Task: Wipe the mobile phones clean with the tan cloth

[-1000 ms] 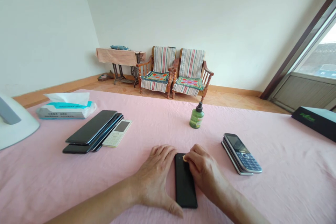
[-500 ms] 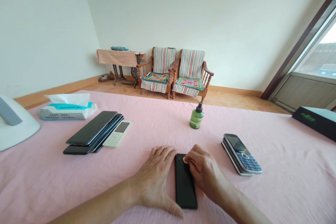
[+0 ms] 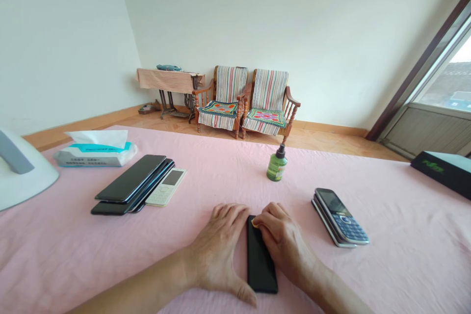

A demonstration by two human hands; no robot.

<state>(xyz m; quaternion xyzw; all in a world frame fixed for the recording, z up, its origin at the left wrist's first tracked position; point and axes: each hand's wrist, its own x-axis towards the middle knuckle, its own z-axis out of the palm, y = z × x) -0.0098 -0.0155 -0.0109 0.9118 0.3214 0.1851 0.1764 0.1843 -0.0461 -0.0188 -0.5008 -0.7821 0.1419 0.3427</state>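
Note:
A black smartphone point(image 3: 260, 265) lies flat on the pink cloth, its long side running away from me. My left hand point(image 3: 221, 243) rests along its left side, fingers spread, with the thumb by the near corner and the fingertips by the far end. In the bent fingers of my right hand point(image 3: 281, 233) is a yellow cloth point(image 3: 254, 222), pressed on the far end of the phone. Most of that cloth is hidden under the hand. To the right sits a blue keypad phone point(image 3: 342, 216), stacked on another phone.
Several dark smartphones point(image 3: 130, 179) are stacked at left, with a white keypad phone point(image 3: 167, 187) against them. A tissue pack point(image 3: 95, 154) and a white rounded object point(image 3: 27, 181) stand further left. Beyond my hands is a green spray bottle point(image 3: 276, 166); a black box point(image 3: 439, 172) lies far right.
My right hand has shifted slightly left with the yellow cloth across the phone's far end. My left hand stays beside the phone. The whole view has moved a little.

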